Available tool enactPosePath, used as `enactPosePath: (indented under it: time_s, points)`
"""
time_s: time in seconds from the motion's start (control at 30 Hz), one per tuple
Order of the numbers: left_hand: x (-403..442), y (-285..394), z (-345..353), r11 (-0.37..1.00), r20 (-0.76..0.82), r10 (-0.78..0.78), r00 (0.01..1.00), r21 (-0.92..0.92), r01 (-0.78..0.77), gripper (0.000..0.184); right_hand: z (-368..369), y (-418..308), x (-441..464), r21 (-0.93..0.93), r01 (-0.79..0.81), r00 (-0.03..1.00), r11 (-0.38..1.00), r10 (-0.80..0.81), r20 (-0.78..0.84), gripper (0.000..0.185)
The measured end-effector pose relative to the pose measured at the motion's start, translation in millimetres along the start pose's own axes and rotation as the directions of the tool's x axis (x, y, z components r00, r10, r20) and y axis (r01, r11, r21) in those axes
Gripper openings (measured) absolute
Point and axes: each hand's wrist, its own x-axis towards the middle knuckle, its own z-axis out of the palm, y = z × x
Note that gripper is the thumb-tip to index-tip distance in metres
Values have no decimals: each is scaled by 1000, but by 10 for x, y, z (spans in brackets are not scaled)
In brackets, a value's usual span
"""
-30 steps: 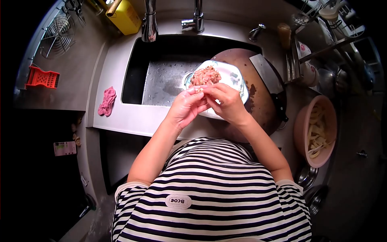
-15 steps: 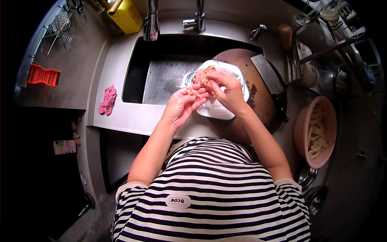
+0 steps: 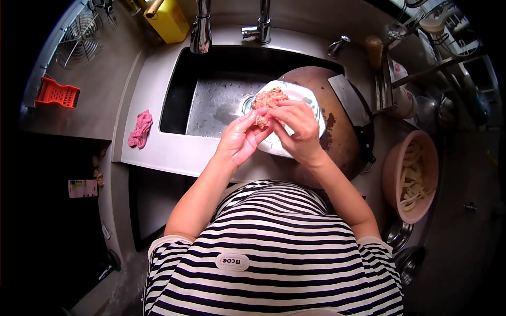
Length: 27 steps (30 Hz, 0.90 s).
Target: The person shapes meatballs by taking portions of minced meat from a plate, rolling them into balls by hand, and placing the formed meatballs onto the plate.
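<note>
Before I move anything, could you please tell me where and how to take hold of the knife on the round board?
Probably by its black handle, coming from the near right: that end points to the near side and the broad blade reaches away.

Meat (image 3: 270, 96) on plate (image 3: 275, 146) on board (image 3: 340, 139)

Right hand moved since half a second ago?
Yes: judged against the left faucet, the right hand has pulled back, away from it, toward the striped shirt.
</note>
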Motion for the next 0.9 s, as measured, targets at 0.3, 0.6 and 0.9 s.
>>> enactPosePath:
  time_s: [0.3,0.6,0.9]
  points:
    - [-115,-78,477,945,238,-323,916,128,300,95,140,323,-260,289,-341,936,895,352,13,23]
    - [8,-76,289,924,-77,-111,991,358,131,52,-107,314,-204,839,-543,545,-7,758,359,50]
    - [156,-236,404,986,-193,-166,967,-31,164,46,-236,-173,-66,199,-45,976,979,1,218,22]
